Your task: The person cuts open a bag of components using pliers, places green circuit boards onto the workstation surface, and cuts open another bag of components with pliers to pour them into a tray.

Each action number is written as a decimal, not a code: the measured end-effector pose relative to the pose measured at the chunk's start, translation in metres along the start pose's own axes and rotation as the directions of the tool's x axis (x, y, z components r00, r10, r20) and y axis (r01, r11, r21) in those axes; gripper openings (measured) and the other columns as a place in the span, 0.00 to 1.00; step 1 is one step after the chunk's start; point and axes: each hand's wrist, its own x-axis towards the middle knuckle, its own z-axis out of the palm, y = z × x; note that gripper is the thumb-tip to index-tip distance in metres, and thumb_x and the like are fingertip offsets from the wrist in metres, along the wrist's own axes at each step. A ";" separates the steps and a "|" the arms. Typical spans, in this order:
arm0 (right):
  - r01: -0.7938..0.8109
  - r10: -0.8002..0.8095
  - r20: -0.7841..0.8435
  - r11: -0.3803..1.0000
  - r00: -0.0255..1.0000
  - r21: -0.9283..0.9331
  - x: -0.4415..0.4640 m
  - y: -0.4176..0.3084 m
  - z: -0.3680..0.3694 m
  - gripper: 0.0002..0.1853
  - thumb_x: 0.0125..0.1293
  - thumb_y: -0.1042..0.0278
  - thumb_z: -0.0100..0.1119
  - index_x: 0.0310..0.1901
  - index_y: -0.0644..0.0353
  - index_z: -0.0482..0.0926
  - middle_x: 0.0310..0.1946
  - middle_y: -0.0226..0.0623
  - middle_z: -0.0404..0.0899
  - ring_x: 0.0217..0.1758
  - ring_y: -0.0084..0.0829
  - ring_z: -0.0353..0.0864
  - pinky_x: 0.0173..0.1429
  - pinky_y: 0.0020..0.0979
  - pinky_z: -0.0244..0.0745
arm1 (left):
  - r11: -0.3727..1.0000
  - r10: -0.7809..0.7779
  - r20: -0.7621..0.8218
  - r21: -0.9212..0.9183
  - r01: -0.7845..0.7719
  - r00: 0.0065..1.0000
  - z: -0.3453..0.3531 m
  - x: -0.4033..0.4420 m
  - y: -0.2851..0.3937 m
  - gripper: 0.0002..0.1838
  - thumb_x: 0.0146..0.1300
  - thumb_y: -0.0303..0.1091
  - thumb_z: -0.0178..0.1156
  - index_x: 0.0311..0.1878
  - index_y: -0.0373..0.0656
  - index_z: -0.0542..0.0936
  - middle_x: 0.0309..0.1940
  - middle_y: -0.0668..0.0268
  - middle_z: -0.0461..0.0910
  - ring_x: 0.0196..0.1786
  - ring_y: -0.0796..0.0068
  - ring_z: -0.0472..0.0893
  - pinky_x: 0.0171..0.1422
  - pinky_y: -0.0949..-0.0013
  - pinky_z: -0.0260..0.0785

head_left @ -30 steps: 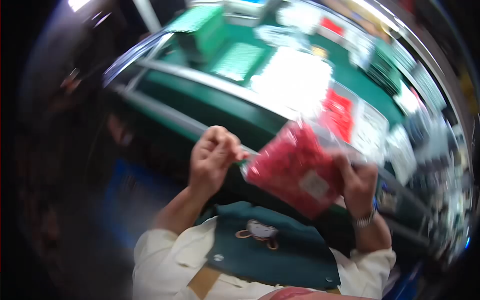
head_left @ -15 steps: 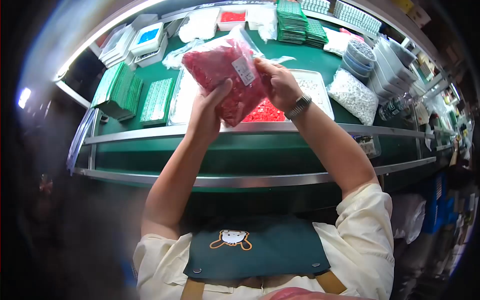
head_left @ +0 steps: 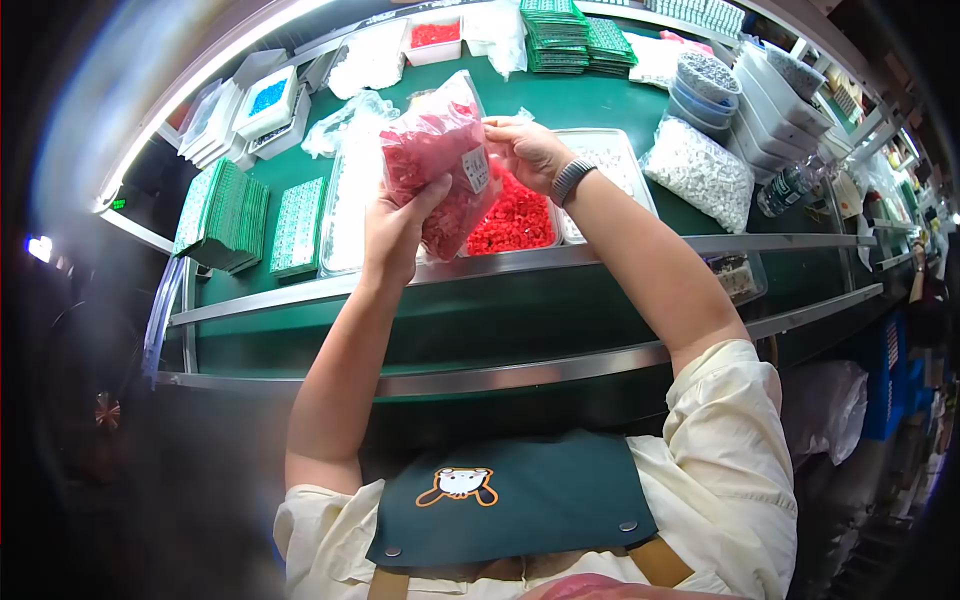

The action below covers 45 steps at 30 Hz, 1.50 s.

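Observation:
A clear plastic bag [head_left: 425,150] full of small red pieces is held up above the bench, a white label on its right side. My left hand [head_left: 398,225] is closed round the bag's lower left side, thumb across the front. At the bag's upper right edge, the fingers of my right hand [head_left: 532,155] are pinched together on the plastic; their tips are partly hidden. Just behind and below the bag is a container of loose red pieces [head_left: 515,222]. White trays flank it, the right tray [head_left: 642,180] holding white pieces.
Green circuit boards [head_left: 225,215] stand stacked at left, with another stack [head_left: 553,40] at the back. A bag of white pieces [head_left: 700,175] lies at right beside bowls and a bottle [head_left: 782,192]. A metal rail [head_left: 330,298] runs along the bench front.
The bag has come more upright and its label has turned rightward. My right hand has shifted from gripping the bag's right side to its upper edge, uncovering more of the red pieces below.

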 end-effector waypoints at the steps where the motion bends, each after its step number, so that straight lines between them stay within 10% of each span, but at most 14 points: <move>1: -0.001 0.001 0.002 1.000 1.000 0.005 0.002 0.000 0.000 0.14 0.75 0.69 0.55 0.57 0.64 0.78 0.52 0.37 0.84 0.54 0.27 0.83 0.61 0.32 0.76 | 0.998 0.033 -0.003 0.045 -0.033 0.999 0.000 0.001 0.000 0.18 0.64 0.28 0.68 0.56 0.36 0.79 0.49 0.61 0.84 0.50 0.73 0.83 0.59 0.67 0.75; 36: -0.003 0.010 0.030 0.975 0.999 -0.223 -0.014 -0.007 0.003 0.13 0.74 0.71 0.57 0.56 0.66 0.78 0.51 0.37 0.84 0.52 0.26 0.84 0.59 0.29 0.78 | 0.916 0.257 -0.006 0.319 -0.241 0.966 0.012 -0.001 -0.002 0.29 0.69 0.44 0.67 0.62 0.30 0.73 0.49 0.58 0.82 0.51 0.75 0.81 0.58 0.69 0.74; 45: -0.022 0.040 0.066 0.966 0.997 -0.256 -0.026 -0.027 0.005 0.20 0.71 0.70 0.60 0.62 0.64 0.77 0.53 0.39 0.84 0.54 0.27 0.82 0.61 0.28 0.76 | 0.994 0.009 0.104 0.105 -0.020 0.995 -0.007 0.022 0.006 0.33 0.80 0.52 0.43 0.74 0.33 0.61 0.70 0.49 0.69 0.69 0.58 0.73 0.73 0.60 0.67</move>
